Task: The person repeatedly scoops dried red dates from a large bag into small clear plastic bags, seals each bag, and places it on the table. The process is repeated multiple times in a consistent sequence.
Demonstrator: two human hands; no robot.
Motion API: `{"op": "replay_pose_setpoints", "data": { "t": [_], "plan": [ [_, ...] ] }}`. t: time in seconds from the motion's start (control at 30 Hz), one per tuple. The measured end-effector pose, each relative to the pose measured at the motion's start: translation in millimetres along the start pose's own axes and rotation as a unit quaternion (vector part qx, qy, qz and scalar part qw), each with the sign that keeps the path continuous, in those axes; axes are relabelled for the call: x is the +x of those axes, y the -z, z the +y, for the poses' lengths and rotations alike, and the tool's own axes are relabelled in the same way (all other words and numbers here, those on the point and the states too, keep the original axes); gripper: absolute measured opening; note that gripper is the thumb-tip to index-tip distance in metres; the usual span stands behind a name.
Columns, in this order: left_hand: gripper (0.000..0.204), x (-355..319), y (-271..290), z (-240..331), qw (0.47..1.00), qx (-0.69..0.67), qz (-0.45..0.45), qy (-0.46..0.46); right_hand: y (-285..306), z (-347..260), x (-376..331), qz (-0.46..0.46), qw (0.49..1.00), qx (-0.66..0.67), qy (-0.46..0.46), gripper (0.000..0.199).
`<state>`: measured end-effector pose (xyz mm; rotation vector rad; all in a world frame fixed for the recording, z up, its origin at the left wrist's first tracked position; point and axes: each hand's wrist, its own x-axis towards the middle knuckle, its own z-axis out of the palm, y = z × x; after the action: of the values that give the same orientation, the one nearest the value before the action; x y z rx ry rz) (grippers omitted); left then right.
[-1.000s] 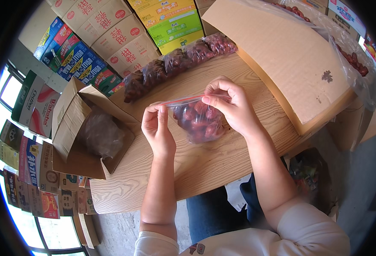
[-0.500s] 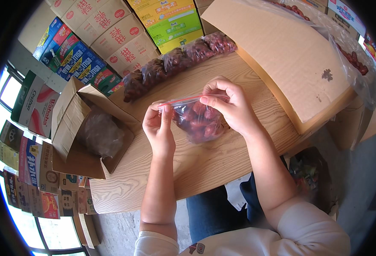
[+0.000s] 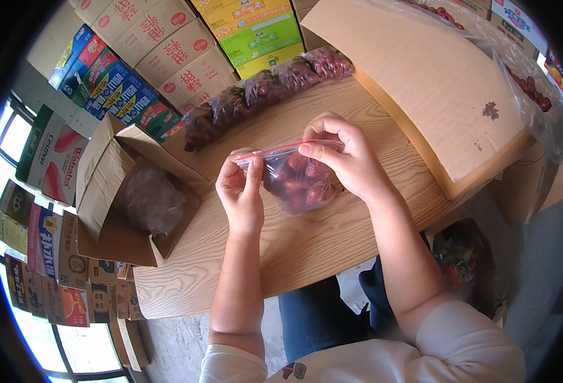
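Observation:
A clear zip bag holding several dark red dried dates hangs between my two hands over the wooden table. Its red zip strip runs along the top edge. My left hand pinches the strip near its left end between thumb and fingers. Toward the right end, my right hand grips the same strip, thumb on the near side. Whether the zip is fully pressed together I cannot tell. Behind the hands, a row of filled date bags lies along the table's far edge.
An open carton with crumpled clear plastic stands at the left. To the right, a large carton with its flap spread holds loose dates in a plastic liner. Stacked boxes rise behind the table.
My left hand has slid slightly right along the zip strip, leaving a little of its left end showing. My right hand has barely moved.

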<state>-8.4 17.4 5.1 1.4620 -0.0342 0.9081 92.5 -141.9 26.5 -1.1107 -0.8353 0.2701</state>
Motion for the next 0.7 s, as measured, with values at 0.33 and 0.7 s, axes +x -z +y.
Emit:
{"op": "replay_pose_setpoints", "data": {
  "t": [0.33,0.7],
  "plan": [
    [0.005,-1.4,6.5,-1.6,0.99,0.085,-0.041,-0.102,-32.0,-37.3,-6.2,0.034,0.827,-0.511,0.231,0.025],
    [0.003,-2.0,3.4,0.6,0.995,0.049,-0.057,-0.069,-39.5,-18.6,-3.3,0.05,0.842,-0.486,0.227,0.007]
  ]
}}
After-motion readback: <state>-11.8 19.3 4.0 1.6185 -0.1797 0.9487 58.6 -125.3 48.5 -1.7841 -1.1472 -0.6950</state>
